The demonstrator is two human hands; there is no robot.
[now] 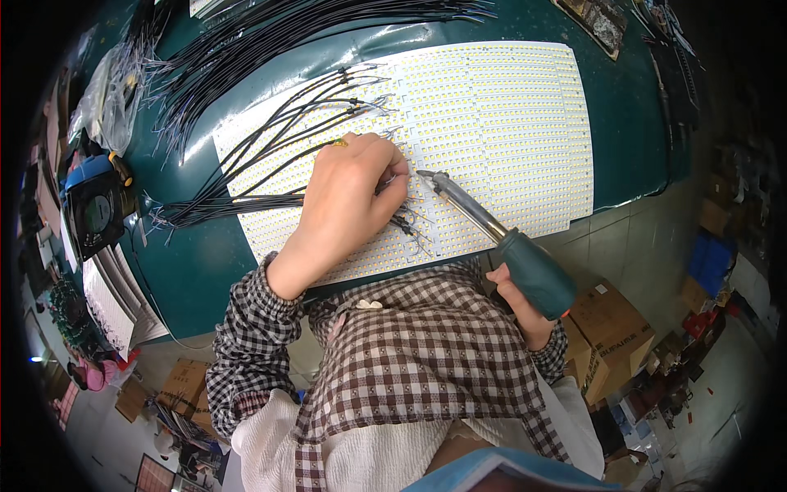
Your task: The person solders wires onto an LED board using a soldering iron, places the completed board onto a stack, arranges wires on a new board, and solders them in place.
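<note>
White LED strip panels [508,123], dotted with rows of small yellow chips, lie stacked on the green table. Over their left half stretch several black cables [283,123] with stripped, thin wire ends. My left hand [344,189] rests over the panel's middle, thumb and forefinger pinched on a cable whose end is mostly hidden by the fingers. In my right hand [525,307], fingers wrapped round its dark green handle, is a soldering iron [537,275]. Its dark tip points up and left, close beside my left fingertips; I cannot tell whether it touches the panel.
A large bundle of black cables [246,53] lies along the table's far left. Nearby are a clear plastic bag [115,98], a blue and black fan-like device [94,201] and stacked white strips [119,299]. Cardboard boxes [611,328] stand on the floor to the right.
</note>
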